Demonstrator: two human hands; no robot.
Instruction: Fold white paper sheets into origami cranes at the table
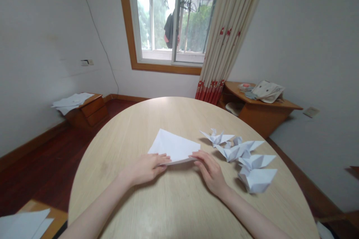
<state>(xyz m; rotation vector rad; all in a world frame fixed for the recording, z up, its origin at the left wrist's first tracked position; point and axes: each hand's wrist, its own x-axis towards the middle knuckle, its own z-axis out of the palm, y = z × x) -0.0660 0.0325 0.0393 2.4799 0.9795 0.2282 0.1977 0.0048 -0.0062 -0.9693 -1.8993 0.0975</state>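
Forearms (103, 198) bare — ditto L hand (147, 168) & R hand (211, 174) (fingers (206, 157) slim).

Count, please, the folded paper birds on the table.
4 visible, right of the white paper: farthest bird, second bird, third bird and nearest bird, in a row. Some overlap, so others may be hidden.

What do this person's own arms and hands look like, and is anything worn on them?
The left hand and right hand are bare, with slim fingers and no gloves or rings visible. The left forearm and right forearm show no sleeve, watch, bracelet, cable or marking.
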